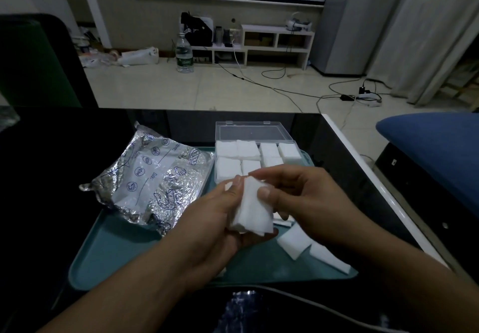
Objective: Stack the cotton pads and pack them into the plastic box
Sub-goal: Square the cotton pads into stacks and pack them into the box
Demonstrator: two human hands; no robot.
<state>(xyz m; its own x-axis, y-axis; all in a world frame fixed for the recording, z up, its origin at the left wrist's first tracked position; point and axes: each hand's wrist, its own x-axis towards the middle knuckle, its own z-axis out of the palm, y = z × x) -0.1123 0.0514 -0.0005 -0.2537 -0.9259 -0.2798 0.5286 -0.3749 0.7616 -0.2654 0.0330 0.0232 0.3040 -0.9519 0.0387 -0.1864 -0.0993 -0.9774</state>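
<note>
Both hands raised over a teal tray (108, 255) on a dark glossy tabletop (51, 151), sharing one small stack of cotton pads (252, 210). Left hand (217, 226) cupped under the stack, fingers curled up along its left edge, grip closed round it. Right hand (298, 200) pinching the same stack from the right, thumb pressed flat on the top pad, remaining fingers tucked behind and mostly hidden. Number of pads in the stack impossible to count, edges blurring together. Just beyond the hands, at the far end of the tray, a clear plastic box (256, 135) with lid tipped open and back, compartments already holding white pads; near edge of the box covered by the hands, so nothing to tell about the front row. Near right on the tray, a few loose pads (294, 242) lying partly under the right wrist, one running out over the tray rim. Left of the box, a crumpled foil bag (155, 177) printed with blue icons, lettering too small to read. At the very bottom, a dark shiny object cut off by the frame, hard to make out.
</note>
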